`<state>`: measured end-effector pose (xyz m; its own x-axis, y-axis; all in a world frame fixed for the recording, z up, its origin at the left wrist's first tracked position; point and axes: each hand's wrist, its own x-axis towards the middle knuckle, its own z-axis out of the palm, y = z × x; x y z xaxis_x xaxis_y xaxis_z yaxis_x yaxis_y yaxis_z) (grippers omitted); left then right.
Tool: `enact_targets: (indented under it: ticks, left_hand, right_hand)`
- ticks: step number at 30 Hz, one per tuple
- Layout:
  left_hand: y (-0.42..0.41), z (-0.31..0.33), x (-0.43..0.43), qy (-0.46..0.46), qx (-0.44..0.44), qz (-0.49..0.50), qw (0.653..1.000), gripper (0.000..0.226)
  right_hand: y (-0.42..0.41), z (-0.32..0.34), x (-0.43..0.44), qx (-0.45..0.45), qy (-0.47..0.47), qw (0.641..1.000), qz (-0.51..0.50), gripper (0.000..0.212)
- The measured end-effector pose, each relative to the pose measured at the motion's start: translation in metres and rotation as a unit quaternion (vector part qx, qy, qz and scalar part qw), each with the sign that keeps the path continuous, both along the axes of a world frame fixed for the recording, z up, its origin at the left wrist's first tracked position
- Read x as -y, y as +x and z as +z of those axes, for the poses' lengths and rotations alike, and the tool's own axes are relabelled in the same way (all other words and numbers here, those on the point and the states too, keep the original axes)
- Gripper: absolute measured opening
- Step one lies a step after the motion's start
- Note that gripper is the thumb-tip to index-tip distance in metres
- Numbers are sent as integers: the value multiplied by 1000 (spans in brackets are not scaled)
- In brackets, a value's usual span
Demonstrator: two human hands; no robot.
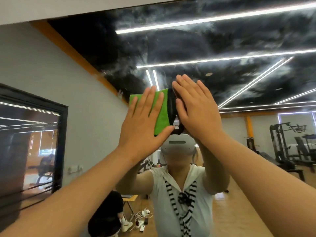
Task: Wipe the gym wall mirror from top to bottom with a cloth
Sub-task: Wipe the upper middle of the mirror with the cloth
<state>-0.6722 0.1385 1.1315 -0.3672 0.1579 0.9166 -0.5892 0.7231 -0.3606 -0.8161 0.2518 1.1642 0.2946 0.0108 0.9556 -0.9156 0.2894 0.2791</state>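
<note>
Two bare forearms rise from the lower corners, the left arm and the right arm, both reaching up to the mirror. The left hand lies flat on the cloth, fingers straight and spread. Its grip is released, and the palm and fingers press the cloth against the glass without curling round it. The right hand is just beside it, also flat with straight fingers and a released grip, holding nothing. Whether its palm touches the glass cannot be told.

The cloth is bright green with a soft, napped surface, roughly oblong and standing on end. Its top corners and right edge show past the left hand. It sits on the mirror about mid-height in the view, above the reflected headset.

The mirror is a smooth, glossy sheet. Its upper part is clouded with whitish, swirling smears over the dark reflected ceiling, where thin light strips run in straight lines.

Lower down, the glass shows a person in a white top with a black-and-white striped tie, a yellowish wooden floor and a grey wall. It also shows a dark-framed window and black metal gym machines at the right.
</note>
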Motion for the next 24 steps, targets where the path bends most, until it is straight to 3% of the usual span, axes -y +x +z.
enact_targets:
  ticks: [2, 4, 6, 8, 11, 13, 17, 20, 24]
  left_hand:
    - [10, 15, 10, -64, 70, 2, 995, 85]
    - [29, 45, 23, -69, 65, 8, 996, 83]
    - [50, 78, 36, 25, -35, 11, 999, 79]
    - [64, 98, 46, 135, -145, 22, 980, 77]
    - [52, 96, 39, 164, -209, 13, 964, 81]
    - [36, 78, 24, 126, -182, -6, 975, 81]
    - [6, 32, 1, 6, -43, -12, 999, 76]
    - [17, 39, 10, -32, 38, -17, 999, 69]
    - [55, 77, 33, 63, -61, -7, 996, 64]
  right_hand:
    - [-1, 0, 0, 1, 3, 1000, 1, 47]
    - [-1, 0, 0, -2, 2, 1000, 4, 48]
    - [-1, 0, 0, 0, 5, 1000, 8, 48]
    - [-1, 0, 1, 2, 4, 1000, 10, 48]
    - [1, 1, 1, 0, -1, 1000, 11, 49]
    - [2, 1, 1, 1, 0, 1000, 11, 49]
    - [2, 1, 1, 1, 4, 1000, -6, 50]
    - [2, 1, 0, 2, 11, 1000, -9, 51]
    - [1, 1, 0, 2, 11, 1000, -3, 52]
